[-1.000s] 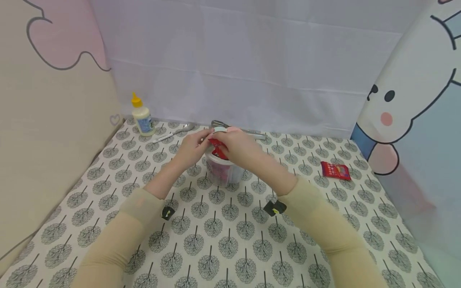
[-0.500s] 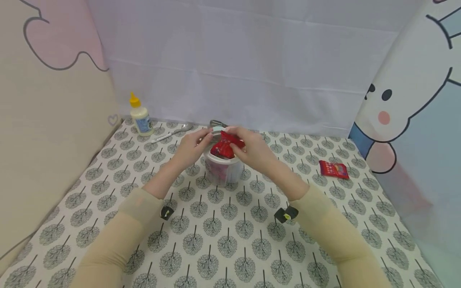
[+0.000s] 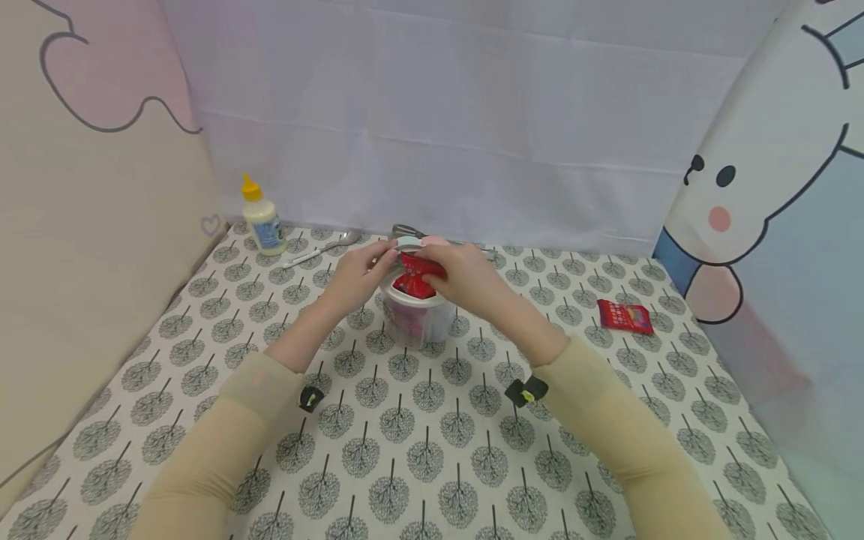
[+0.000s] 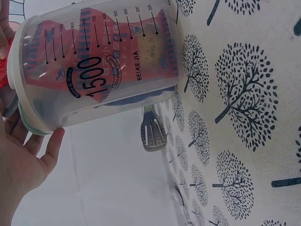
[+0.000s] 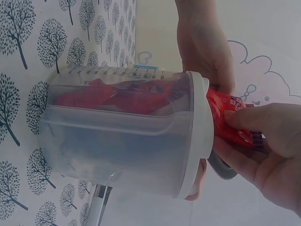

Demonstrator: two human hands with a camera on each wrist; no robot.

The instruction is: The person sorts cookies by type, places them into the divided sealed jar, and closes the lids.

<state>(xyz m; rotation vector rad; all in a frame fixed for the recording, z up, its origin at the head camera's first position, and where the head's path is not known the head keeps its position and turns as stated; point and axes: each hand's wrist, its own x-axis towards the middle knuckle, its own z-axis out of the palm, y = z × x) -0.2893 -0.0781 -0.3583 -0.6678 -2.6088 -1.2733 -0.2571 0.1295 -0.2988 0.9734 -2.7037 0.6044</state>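
Note:
A clear plastic storage jar (image 5: 117, 136) with a white rim and printed measuring marks stands upright on the table. Red snack packets (image 4: 108, 52) show through its wall. My left hand (image 3: 360, 277) holds the jar at its rim, fingers by the raised pale green lid flap (image 3: 408, 241). At the opening, my right hand (image 3: 466, 277) pinches a red snack packet (image 5: 225, 115) between thumb and fingers; its lower part is in the mouth of the jar. A pink flap (image 3: 435, 241) stands up behind that hand.
One more red packet (image 3: 625, 316) lies at the right of the table. A glue bottle (image 3: 265, 221) with a yellow tip stands at the back left, beside a spoon (image 3: 324, 249). Behind the jar lies a slotted metal utensil (image 4: 153, 132). Curtains (image 3: 472, 112) border the table.
My right hand first drew back to the right with the red packet, then returned left over the jar opening. The left hand stays at the rim.

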